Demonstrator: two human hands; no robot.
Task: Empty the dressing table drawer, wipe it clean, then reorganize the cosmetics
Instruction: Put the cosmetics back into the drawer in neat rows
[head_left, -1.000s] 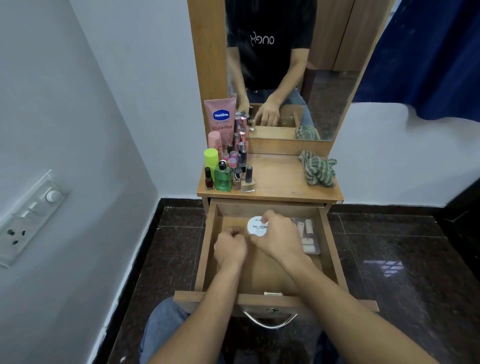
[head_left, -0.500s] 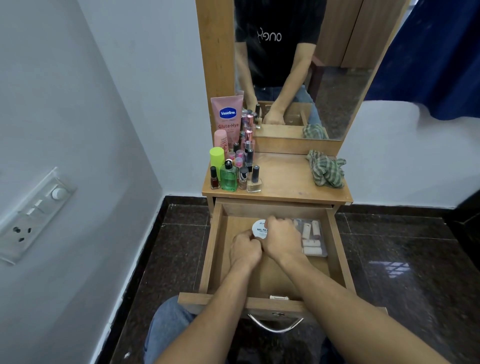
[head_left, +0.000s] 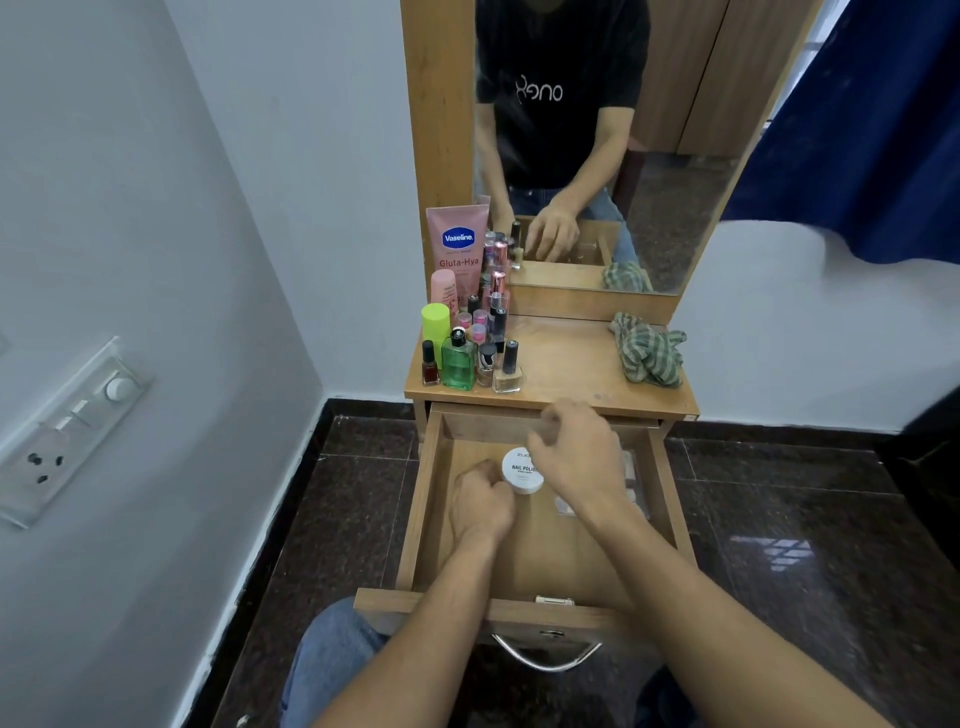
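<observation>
Round white jar (head_left: 519, 475) lies mid-drawer (head_left: 426, 493), between both hands. Left hand (head_left: 480, 503) curled against its left edge, contents undeterminable. Right hand (head_left: 576, 457) loose, empty, overlapping its right edge.

One white jar (head_left: 519, 474) near; far left one Vaseline tube (head_left: 458, 244), one green bottle (head_left: 458, 364); far right one cloth (head_left: 649, 356)

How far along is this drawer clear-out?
Done: many bottles stand on the tabletop. In hand: left hand and right hand are at the white jar in the open drawer. To do: jar and clear packet lie inside; cloth untouched, so wiping and reorganizing wait.
</observation>
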